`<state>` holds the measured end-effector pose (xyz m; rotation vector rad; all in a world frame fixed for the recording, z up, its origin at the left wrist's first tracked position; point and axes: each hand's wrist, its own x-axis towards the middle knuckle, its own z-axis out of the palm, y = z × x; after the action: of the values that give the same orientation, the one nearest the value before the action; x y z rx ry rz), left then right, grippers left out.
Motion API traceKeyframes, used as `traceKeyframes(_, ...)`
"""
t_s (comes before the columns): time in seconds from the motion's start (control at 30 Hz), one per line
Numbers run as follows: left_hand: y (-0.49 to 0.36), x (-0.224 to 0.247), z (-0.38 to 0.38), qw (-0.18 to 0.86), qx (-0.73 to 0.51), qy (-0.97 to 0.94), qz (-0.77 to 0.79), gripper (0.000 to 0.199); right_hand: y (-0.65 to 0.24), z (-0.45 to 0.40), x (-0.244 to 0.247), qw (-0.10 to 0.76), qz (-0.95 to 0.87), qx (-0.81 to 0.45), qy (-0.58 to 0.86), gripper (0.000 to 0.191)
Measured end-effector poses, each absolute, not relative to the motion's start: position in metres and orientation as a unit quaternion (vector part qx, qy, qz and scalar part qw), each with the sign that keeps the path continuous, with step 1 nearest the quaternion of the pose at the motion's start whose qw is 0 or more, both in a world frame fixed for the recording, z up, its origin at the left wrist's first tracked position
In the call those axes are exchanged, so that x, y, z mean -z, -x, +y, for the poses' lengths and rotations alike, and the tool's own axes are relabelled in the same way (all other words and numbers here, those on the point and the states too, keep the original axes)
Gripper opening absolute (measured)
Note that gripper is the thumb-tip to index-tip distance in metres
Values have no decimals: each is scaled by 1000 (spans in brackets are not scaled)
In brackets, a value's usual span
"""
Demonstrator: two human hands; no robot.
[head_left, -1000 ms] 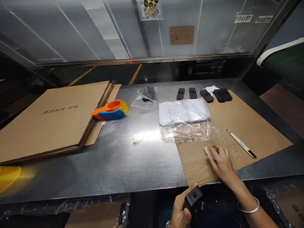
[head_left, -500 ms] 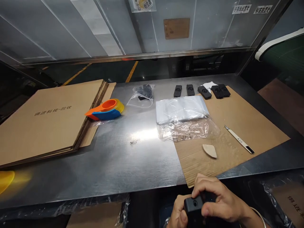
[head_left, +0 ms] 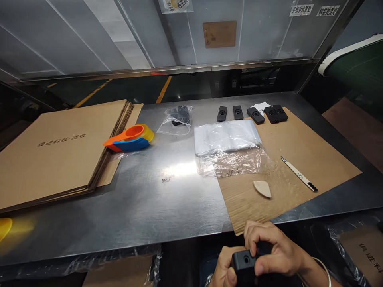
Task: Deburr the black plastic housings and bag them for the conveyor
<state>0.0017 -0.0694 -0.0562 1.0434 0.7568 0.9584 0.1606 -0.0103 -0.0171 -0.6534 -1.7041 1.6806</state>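
Observation:
Below the table's front edge, my left hand (head_left: 223,268) is closed around the side of a small black plastic case (head_left: 243,262) with a round hole in its end face. From the other side my right hand (head_left: 277,249) grips the same case, index finger bent onto its top edge and thumb against its side. The lower part of the case is out of frame or lost in shadow. Nearest on the table lie a beige quarter-round piece (head_left: 262,189) and a white-handled craft knife (head_left: 299,174) marked A26, both on a cardboard sheet (head_left: 317,147).
Several similar black cases (head_left: 237,112) stand along the back, some near a white cloth (head_left: 262,107). A stack of clear plastic bags (head_left: 227,137) overlaps the cardboard. Further left are a bagged black item (head_left: 181,116), an orange-and-blue tape dispenser (head_left: 131,139) and stacked flat cartons (head_left: 68,151).
The whole view has shifted slightly, with table items appearing a little further left. Both hands keep hold of the black case; my right index finger has shifted slightly along its top edge.

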Motion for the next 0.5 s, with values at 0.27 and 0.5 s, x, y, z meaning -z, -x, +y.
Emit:
traceKeyframes(0.27,-6,63,-71,532,-511,-523,427,56,-163,-16,10,315,-718,-504,362,42)
traceKeyframes(0.5,-10,65,-78,417,-476,-539,556,62,-158,-26,22,312,-652,-496,482,34)
